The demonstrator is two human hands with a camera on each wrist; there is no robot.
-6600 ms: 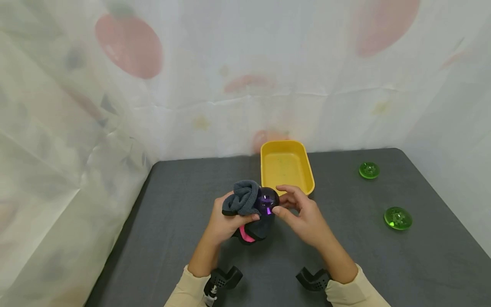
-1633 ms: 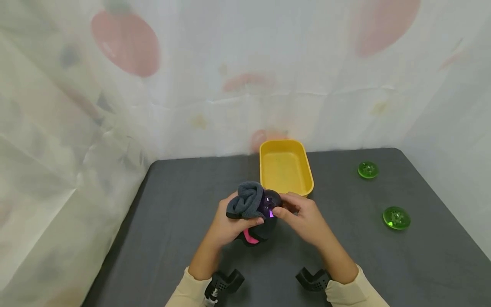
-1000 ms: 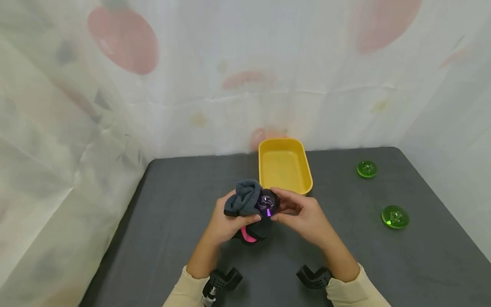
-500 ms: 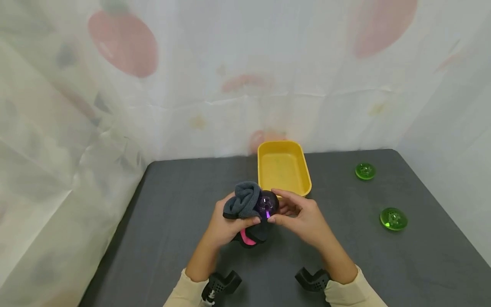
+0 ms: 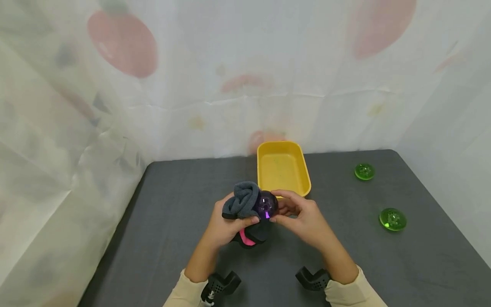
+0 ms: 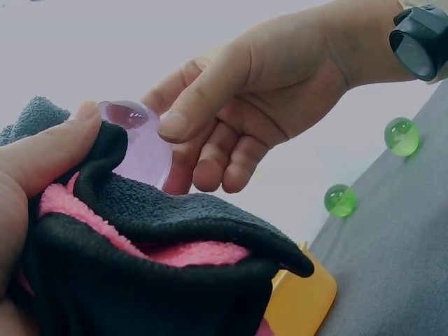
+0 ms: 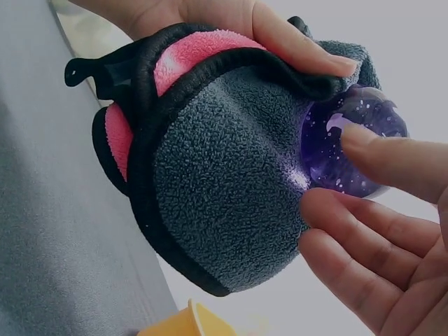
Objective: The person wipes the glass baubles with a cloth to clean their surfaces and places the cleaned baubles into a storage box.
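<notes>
At the centre of the head view, the left hand [image 5: 226, 224] grips a grey fleece cloth [image 5: 242, 200] with pink lining, bunched round a purple glass ball [image 5: 266, 205] held up off the dark table [image 5: 161, 238]. The ball sits at the cloth's right-hand end, so the right hand [image 5: 304, 217], just beside it, pinches it with thumb and forefinger. The right wrist view shows the fingertips [image 7: 364, 136] on the ball [image 7: 350, 143]; only the head view shows the yellow tray [image 5: 283, 168] behind and two green balls [image 5: 393, 219] at right.
</notes>
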